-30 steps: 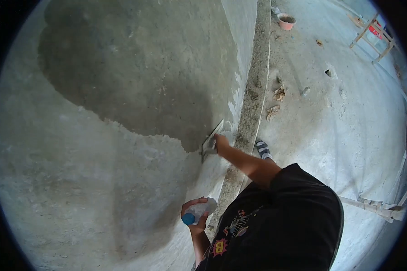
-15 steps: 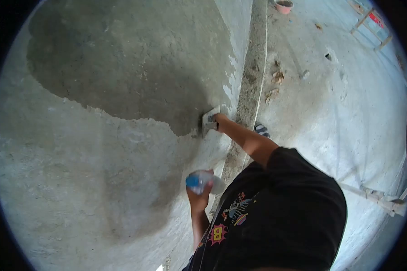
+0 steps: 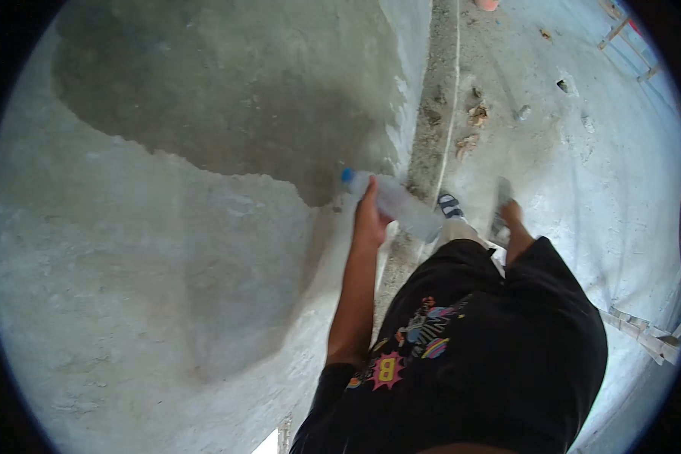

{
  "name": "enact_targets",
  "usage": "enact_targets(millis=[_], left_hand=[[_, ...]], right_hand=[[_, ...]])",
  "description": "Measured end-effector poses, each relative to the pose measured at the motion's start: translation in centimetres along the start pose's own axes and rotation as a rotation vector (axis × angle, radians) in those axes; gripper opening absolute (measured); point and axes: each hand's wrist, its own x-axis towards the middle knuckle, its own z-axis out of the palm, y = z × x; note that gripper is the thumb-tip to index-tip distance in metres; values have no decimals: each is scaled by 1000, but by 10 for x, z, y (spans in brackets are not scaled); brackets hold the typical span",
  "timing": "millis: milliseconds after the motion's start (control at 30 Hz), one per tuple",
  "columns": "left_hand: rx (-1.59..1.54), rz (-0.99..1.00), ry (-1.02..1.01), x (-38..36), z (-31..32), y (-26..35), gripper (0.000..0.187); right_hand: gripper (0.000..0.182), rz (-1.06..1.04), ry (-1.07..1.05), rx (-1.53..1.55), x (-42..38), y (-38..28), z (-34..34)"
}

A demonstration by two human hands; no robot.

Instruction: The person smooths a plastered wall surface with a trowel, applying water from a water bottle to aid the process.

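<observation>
My left hand [image 3: 371,219] is wrapped around a clear plastic bottle [image 3: 408,208] with a blue cap. The bottle lies tilted, cap end toward the wall [image 3: 129,287], near the lower tip of a dark, wet-looking patch [image 3: 242,113]. My right hand [image 3: 513,213] is down beside my right leg, closed on a flat plastering trowel [image 3: 501,206]. Motion smears the trowel, and its handle is mostly hidden by the hand.
A rough strip of floor [image 3: 431,106] runs along the wall's foot. My sandalled foot [image 3: 450,204] stands near it. Dry leaves [image 3: 477,115] and small debris lie on the concrete floor [image 3: 552,159]. A pink tub [image 3: 488,4] is at the top edge, a wooden frame [image 3: 628,45] at the far right.
My right hand has drawn the trowel away from the wall, down to my right side. My left hand has lifted the bottle up and toward the wall patch. The view has shifted slightly.
</observation>
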Motion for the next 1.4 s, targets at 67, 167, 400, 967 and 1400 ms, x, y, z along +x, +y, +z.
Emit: enact_targets(millis=[67,167,400,967,1400], left_hand=[[-44,9,-31,17,15,2,53],[-147,-29,-62,31,44,2,50],[-250,61,-54,43,61,6,53],[-298,84,75,27,48,-27,58],[-325,-18,51,0,46,-41,54]], right_hand=[[34,-124,-20,-270,22,112,36],[41,106,-24,-202,-38,137,-12],[44,376,-27,344,-85,131,-39],[29,171,52,381,-32,94,-41],[37,154,-36,339,-29,44,-68]])
